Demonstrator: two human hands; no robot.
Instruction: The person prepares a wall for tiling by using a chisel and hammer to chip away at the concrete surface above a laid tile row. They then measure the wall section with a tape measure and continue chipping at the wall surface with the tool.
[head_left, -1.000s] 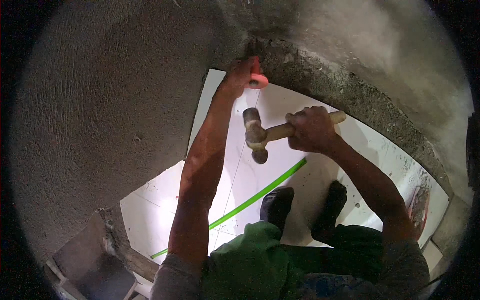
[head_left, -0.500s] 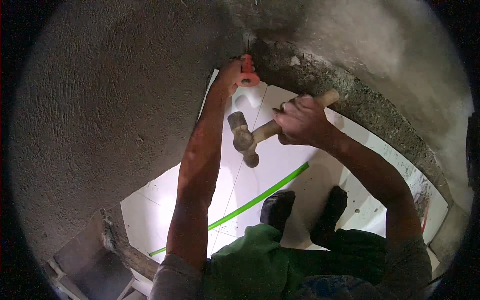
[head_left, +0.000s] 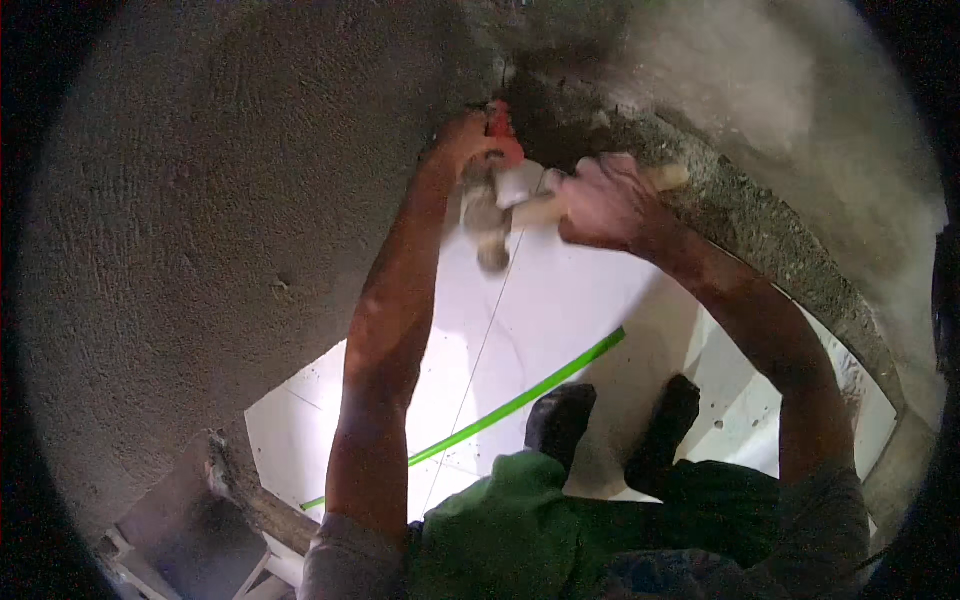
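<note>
A chisel point(head_left: 500, 122) with a red hand guard is in the grip of my left hand point(head_left: 463, 142), up in the far corner where the two walls meet. Its tip points away from me, into the dark corner; where exactly it touches is hard to see. Wrapped round the wooden handle of a ball-peen hammer point(head_left: 488, 217) is my right hand point(head_left: 606, 203), a little to the right. The hammer head, smeared by motion, is just on my side of the chisel's guard, and its upper face overlaps the guard's lower edge. Whether they touch, I cannot tell.
Rough grey plaster wall point(head_left: 220, 230) rises close on the left. A broken, bare strip point(head_left: 740, 195) runs along the foot of the right wall. On the white tiled floor point(head_left: 520, 310) lies a bright green strip point(head_left: 520, 400), beside my feet in dark socks point(head_left: 560, 420).
The hammer has swung away from me, up toward the chisel's guard, with my right hand moving the same way. My left hand stays on the chisel in the corner, nearly in place.
</note>
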